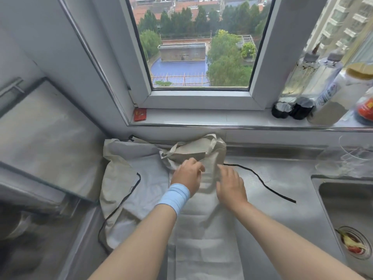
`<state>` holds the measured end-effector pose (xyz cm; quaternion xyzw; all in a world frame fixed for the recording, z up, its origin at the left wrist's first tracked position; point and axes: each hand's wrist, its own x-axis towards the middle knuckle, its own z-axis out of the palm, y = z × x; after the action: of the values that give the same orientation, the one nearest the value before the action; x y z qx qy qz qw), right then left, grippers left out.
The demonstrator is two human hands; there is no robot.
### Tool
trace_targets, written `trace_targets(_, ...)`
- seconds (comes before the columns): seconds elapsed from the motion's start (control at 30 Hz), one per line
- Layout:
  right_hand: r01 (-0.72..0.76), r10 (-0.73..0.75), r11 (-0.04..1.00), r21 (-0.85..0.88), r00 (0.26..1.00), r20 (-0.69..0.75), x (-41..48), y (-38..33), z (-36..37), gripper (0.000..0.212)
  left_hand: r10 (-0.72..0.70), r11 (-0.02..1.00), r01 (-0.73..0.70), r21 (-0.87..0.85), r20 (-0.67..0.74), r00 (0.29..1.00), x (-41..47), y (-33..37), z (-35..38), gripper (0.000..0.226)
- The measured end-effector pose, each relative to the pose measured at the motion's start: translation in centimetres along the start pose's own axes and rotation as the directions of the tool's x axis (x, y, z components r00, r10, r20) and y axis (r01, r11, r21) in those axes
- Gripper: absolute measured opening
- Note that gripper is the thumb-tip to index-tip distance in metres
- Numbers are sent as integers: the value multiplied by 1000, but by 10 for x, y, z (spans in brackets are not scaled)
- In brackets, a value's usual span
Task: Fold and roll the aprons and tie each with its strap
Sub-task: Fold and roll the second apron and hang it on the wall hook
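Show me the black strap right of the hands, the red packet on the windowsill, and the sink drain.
black strap (262, 181): head view, midway along its length.
red packet (139, 114): head view, its centre.
sink drain (352, 242): head view, strainer with food scraps.

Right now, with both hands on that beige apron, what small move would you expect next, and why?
Probably fold the bunched top end down onto the flat strip. The apron lies folded into a long narrow band, but its top by the wall is crumpled, where the left hand grips it and the right hand presses flat. A black strap trails loose beside it.
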<state>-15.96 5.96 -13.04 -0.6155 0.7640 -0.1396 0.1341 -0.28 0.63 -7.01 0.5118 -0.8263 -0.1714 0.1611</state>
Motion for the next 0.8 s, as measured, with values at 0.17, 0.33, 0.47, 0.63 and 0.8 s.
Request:
trace_targets(0.17,125,-125,992,15,960,251,-32,-4,32,71,-197,940,-1,342,544,816,-68,-42,30,68)
trace_targets(0.33,-141,139,990,17,986,89,-60,-3,36,53,-404,863,107,494,548,732,-106,-61,36,89)
trace_targets(0.47,-439,408,895,75,875,260,-76,0,16,26,-388,873,192,447,402,829,-96,-40,32,72)
trace_targets(0.63,-457,410,883,107,861,300,-88,-2,14,33,-62,968,3,250,231,971,-68,2,40,36)
trace_targets(0.8,-500,456,858,117,846,276,-91,2,22,33,35,962,-158,223,472,881,-32,21,55,46)
